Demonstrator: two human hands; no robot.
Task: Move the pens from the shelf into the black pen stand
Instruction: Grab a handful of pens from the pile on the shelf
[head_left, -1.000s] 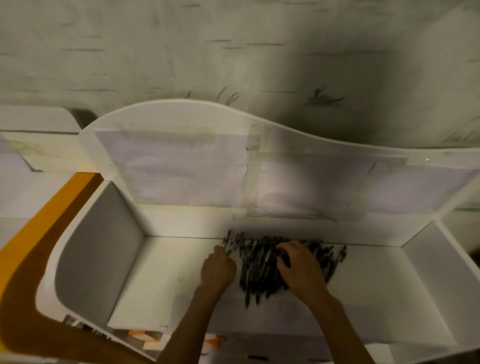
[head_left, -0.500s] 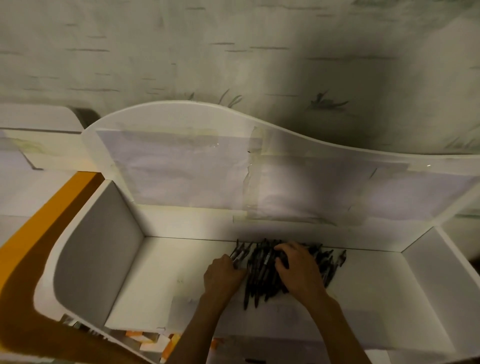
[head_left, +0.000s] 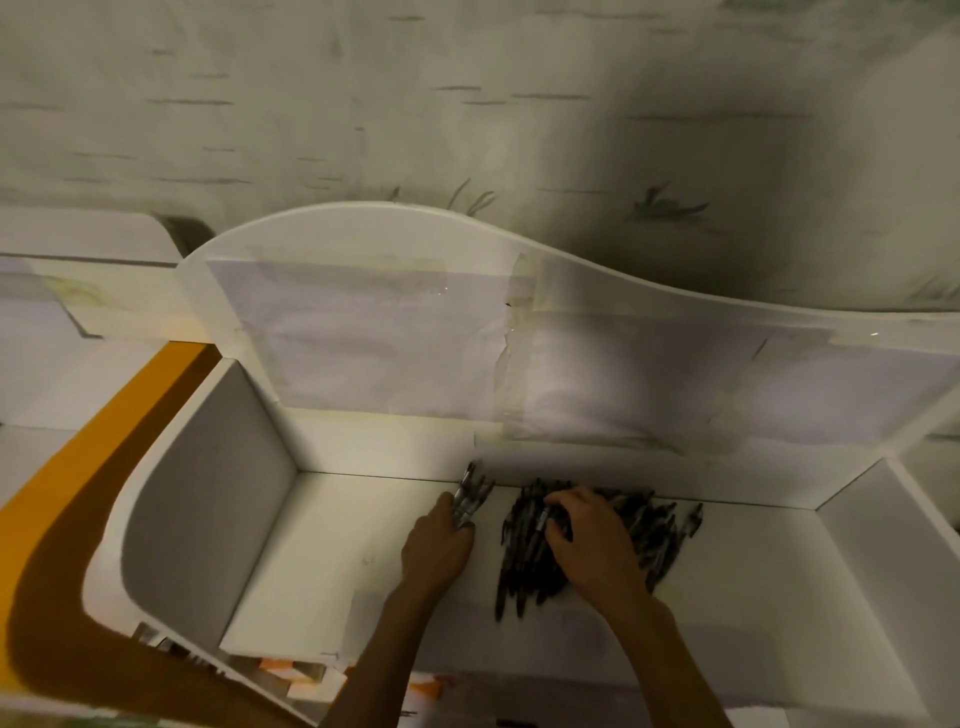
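A heap of dark pens (head_left: 597, 540) lies on the white shelf (head_left: 322, 545) floor, close against its back wall. The left hand (head_left: 439, 548), just left of the heap, has its fingers (head_left: 462, 522) closed around a small bunch of pens (head_left: 474, 491) whose tips fan toward the back wall. The right hand (head_left: 592, 540) rests on the heap, fingers curled into the pens there.

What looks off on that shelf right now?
The paper sheets taped to the shelf's back panel look wrinkled, with a torn edge at their seam. The pens lie in a loose heap; the left hand grips a few, the right hand rests on them.
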